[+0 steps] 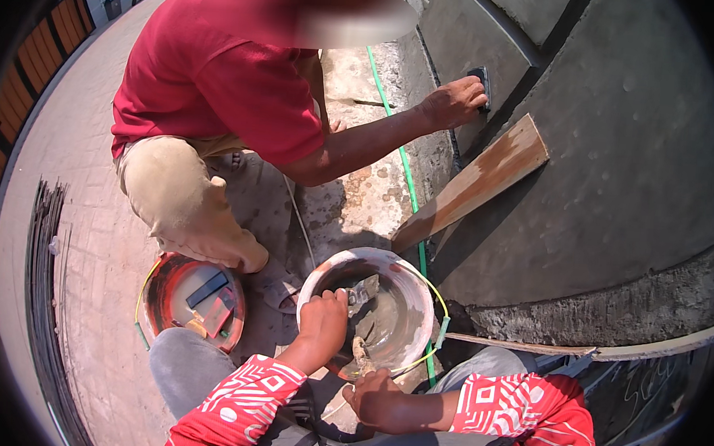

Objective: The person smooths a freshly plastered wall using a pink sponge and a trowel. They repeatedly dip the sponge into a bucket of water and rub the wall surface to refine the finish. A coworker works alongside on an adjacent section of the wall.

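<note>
My left hand (322,326) is closed on a small metal scraper (363,292) over a pale bucket (407,351) with a yellow handle. Wet grey cement (380,325) lies inside the bucket. Below it, my right hand (373,401) grips the wooden handle (361,354) of a tool reaching into the bucket; its blade is hard to make out. To the left, an orange-rimmed bucket (160,285) holds milky water, a dark blue block (207,288) and other small tools.
A co-worker in red (187,77) squats ahead, pressing a dark float (484,84) on the grey plastered wall (602,171). A wooden plank (480,177) leans there. A green hose (408,173) runs along the wall's base. Metal rods (46,263) lie on the left pavement.
</note>
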### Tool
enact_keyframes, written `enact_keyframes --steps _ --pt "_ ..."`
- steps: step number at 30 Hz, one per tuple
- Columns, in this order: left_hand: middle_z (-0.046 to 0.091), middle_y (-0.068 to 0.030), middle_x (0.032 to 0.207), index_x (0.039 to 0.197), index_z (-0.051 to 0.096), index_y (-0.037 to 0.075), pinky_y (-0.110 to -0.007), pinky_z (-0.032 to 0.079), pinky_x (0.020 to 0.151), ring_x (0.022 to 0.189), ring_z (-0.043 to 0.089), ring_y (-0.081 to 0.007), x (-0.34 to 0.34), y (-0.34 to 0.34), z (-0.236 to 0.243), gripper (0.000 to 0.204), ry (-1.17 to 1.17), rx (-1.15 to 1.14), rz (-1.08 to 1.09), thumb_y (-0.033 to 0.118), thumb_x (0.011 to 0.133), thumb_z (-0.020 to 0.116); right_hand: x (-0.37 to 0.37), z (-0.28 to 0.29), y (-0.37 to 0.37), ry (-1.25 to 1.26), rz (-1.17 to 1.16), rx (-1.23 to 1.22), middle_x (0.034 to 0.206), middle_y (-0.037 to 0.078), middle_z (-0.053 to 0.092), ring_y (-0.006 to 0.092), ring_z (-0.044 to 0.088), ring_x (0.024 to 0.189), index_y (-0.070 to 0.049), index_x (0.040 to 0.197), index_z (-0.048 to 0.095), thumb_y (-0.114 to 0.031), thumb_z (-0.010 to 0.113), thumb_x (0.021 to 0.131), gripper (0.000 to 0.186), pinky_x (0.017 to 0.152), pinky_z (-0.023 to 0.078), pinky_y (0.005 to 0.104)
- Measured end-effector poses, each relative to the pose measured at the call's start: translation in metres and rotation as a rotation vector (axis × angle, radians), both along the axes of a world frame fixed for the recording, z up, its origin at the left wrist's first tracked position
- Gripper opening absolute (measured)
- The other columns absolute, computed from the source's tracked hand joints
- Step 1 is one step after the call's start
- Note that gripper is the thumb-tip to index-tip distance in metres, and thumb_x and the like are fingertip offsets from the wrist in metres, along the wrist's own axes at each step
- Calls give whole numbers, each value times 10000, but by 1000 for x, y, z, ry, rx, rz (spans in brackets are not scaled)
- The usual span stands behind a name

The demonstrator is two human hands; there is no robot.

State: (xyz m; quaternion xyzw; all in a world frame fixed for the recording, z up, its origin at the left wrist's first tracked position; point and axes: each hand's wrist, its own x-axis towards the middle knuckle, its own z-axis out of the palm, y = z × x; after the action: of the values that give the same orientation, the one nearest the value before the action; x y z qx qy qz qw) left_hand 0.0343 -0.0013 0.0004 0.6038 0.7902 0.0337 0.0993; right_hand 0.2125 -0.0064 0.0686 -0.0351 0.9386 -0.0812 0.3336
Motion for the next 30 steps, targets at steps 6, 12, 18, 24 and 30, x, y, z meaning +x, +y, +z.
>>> enact_keyframes --steps 6,12,18,24,30 --pt "674 -145 924 1052 613 38 -392 580 628 840 713 -304 3 2 6 281 -14 -44 -21 82 791 710 4 -8 -2 15 -44 -17 949 161 688 318 694 866 -47 1164 630 -200 551 949 275 691 455 456" --pt "677 -143 939 1080 606 41 -395 583 653 856 708 -300 1 -1 6 337 -32 -64 -20 90 770 729 -9 10 2 -98 21 11 968 153 692 313 700 891 -28 1204 620 -285 609 940 369 733 472 451" --pt "678 -146 952 1071 612 47 -395 581 649 859 706 -299 2 0 4 336 -29 -59 -31 95 762 734 -9 3 5 -129 -27 -78 971 151 697 295 705 870 -28 1196 612 -423 711 870 521 701 462 434" --pt "679 -139 953 1065 616 50 -396 579 641 859 705 -293 1 -1 2 328 -23 -52 -23 106 765 735 -15 14 8 -146 9 -71 959 148 701 302 705 871 -30 1179 617 -414 706 875 498 687 453 429" --pt "679 -133 958 1071 615 57 -391 579 649 866 707 -289 2 0 3 334 -9 -74 -21 114 767 741 -15 14 9 -144 -3 -102 969 154 705 310 705 869 -34 1183 620 -399 700 879 482 684 451 432"
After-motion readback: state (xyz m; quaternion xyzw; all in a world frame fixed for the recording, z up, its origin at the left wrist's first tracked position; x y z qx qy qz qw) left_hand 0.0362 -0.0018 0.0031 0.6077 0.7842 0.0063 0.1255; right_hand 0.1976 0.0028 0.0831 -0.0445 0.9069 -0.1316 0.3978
